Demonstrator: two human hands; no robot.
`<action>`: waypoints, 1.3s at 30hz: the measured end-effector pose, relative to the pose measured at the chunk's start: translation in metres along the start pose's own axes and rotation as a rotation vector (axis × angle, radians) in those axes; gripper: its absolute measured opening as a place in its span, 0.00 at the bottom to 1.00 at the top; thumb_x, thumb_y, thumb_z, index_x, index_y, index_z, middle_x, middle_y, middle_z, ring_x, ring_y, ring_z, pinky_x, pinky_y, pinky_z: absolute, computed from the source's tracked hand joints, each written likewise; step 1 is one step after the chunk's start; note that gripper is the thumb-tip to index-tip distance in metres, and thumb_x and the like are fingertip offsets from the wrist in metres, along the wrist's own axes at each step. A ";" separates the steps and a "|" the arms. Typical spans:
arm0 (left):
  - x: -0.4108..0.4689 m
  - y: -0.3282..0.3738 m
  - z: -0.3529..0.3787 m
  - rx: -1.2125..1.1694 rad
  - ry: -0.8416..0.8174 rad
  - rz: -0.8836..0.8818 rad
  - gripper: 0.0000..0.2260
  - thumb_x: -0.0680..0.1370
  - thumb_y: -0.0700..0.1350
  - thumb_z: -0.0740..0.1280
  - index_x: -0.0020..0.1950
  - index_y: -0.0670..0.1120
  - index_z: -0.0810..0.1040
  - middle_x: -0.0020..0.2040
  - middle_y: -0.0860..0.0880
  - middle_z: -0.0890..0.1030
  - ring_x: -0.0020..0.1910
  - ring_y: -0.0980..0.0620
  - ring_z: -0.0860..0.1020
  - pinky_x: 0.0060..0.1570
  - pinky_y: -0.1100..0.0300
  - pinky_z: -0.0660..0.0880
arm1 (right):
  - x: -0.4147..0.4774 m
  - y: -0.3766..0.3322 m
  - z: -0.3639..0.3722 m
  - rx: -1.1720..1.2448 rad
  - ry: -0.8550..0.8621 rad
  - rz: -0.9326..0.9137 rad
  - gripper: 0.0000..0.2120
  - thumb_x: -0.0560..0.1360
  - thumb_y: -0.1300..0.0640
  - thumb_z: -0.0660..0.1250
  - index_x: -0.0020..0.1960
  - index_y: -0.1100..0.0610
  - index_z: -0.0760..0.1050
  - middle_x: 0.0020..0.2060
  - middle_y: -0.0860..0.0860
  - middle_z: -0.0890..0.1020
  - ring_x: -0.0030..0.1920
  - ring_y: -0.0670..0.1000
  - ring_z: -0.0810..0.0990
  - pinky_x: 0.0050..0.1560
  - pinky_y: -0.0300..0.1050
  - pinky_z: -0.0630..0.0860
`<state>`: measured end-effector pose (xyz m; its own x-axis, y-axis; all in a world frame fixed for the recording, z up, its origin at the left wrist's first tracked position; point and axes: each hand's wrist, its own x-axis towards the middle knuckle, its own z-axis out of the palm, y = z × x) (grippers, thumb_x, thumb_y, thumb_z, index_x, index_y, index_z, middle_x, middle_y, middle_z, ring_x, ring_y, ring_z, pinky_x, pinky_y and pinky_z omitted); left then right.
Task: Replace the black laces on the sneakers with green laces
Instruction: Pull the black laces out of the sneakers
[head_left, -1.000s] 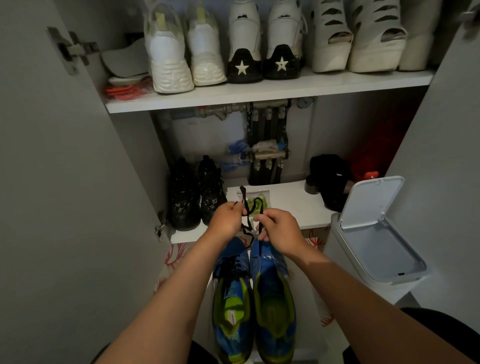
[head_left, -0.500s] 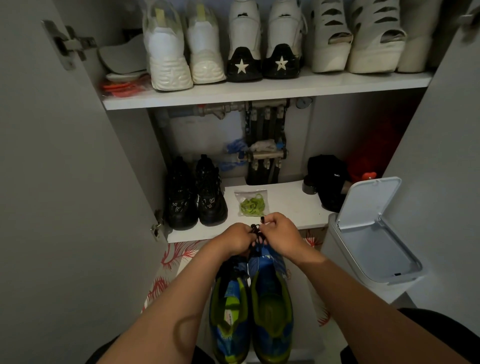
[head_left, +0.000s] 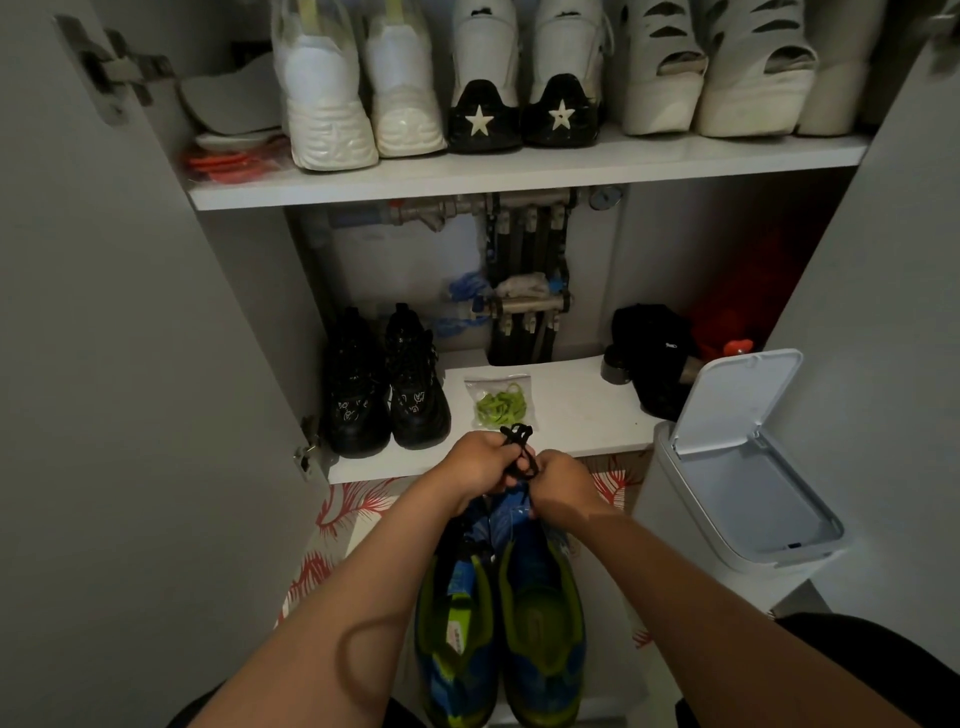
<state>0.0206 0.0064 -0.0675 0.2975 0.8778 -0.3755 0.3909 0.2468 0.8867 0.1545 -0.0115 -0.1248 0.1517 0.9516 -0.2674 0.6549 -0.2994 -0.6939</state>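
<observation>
- The left hand (head_left: 480, 465) and right hand (head_left: 558, 486) meet knuckle to knuckle just above the toes of the sneakers (head_left: 498, 623). Both sets of fingers are curled tight around a bunched black lace (head_left: 517, 449).
- The lace is a thin, flat cord. A small tangle of its loops sticks up between the two hands.
- The sneakers stand side by side on the floor, near the person, with their toes pointing to the cupboard. They are blue with a mottled print, and the padded collars and insoles are lime green.
- The green laces (head_left: 501, 402) lie coiled in a small clear plastic bag on the lower shelf (head_left: 571, 415), just beyond the hands.
- Left of the bag stands a pair of chunky black shoes (head_left: 384, 384) with thick, glossy soles.
- At the right, near the shelf edge, is a boxy white plastic bin (head_left: 748, 467) with its flat lid tipped up.
- The upper shelf (head_left: 519, 171) holds a row of white shoes, heels outward. Two of them have black heel patches with a white star.
- Under the sneakers lies a white mat (head_left: 353, 509) with a red branching print.
</observation>
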 end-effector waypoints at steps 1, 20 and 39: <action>0.000 0.002 -0.001 0.000 0.018 0.015 0.11 0.83 0.40 0.60 0.43 0.45 0.79 0.40 0.48 0.81 0.31 0.54 0.74 0.33 0.63 0.72 | 0.000 0.000 0.000 0.032 -0.012 0.000 0.08 0.76 0.64 0.63 0.52 0.63 0.79 0.47 0.59 0.83 0.48 0.59 0.82 0.47 0.49 0.80; -0.075 0.070 -0.089 -0.601 0.480 0.371 0.12 0.83 0.41 0.56 0.41 0.47 0.71 0.37 0.49 0.72 0.30 0.55 0.68 0.30 0.63 0.62 | -0.031 -0.029 -0.024 0.182 -0.220 -0.028 0.19 0.84 0.52 0.58 0.39 0.60 0.77 0.30 0.56 0.79 0.28 0.53 0.75 0.37 0.44 0.73; -0.118 0.054 -0.017 -0.246 -0.288 0.196 0.07 0.82 0.34 0.57 0.51 0.44 0.70 0.36 0.45 0.77 0.28 0.52 0.70 0.28 0.63 0.61 | -0.107 -0.094 -0.100 0.689 0.037 -0.183 0.12 0.76 0.67 0.58 0.36 0.59 0.73 0.29 0.54 0.70 0.19 0.50 0.66 0.24 0.37 0.57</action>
<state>-0.0079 -0.0773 0.0291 0.5902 0.7759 -0.2228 0.0937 0.2084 0.9736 0.1509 -0.0782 0.0360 0.1173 0.9889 -0.0916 0.0576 -0.0989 -0.9934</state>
